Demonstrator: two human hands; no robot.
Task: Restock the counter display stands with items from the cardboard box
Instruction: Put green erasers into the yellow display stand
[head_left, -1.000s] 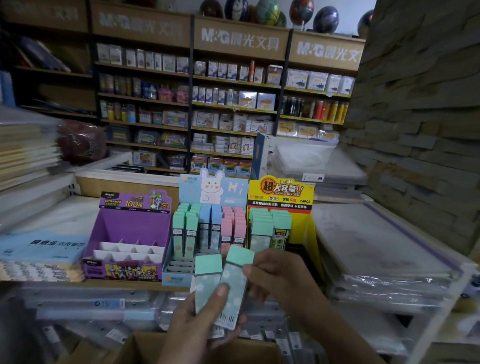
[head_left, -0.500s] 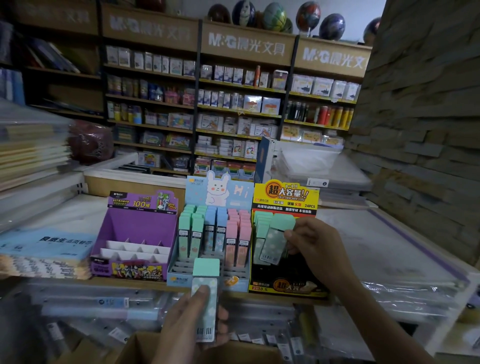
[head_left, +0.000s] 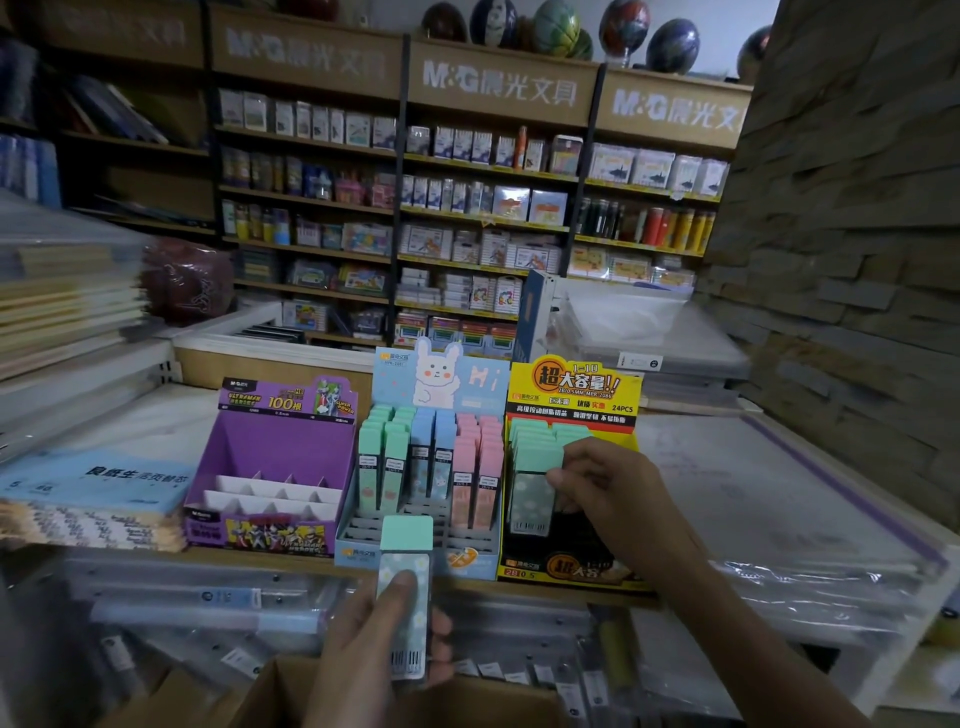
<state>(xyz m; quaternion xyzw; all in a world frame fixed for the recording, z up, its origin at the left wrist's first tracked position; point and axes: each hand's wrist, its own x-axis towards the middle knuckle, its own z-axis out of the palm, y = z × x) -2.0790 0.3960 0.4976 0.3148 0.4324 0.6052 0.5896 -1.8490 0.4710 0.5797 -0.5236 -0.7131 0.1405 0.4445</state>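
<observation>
My left hand (head_left: 374, 649) grips a mint-green refill case (head_left: 405, 587) upright above the cardboard box (head_left: 291, 696), thumb across its front. My right hand (head_left: 608, 493) pinches a second mint case (head_left: 532, 493) and holds it in the front row of the yellow display stand (head_left: 571, 395), where other mint cases stand behind it. In the middle stands a blue bunny display stand (head_left: 441, 374) with green, blue and pink cases. The purple display stand (head_left: 280, 457) on the left shows bare white dividers.
The stands sit on a wooden counter ledge (head_left: 104, 553). Stacked booklets (head_left: 88, 493) lie to the left, plastic-wrapped stacks (head_left: 779, 499) to the right, a stone wall (head_left: 857, 234) beyond. Bagged stationery (head_left: 208, 613) fills the space below. Stocked shelves (head_left: 467, 218) line the back.
My right hand took one mint case from the pair in my left hand, carried it up and right, and lowered it into the yellow stand. My left hand keeps one case.
</observation>
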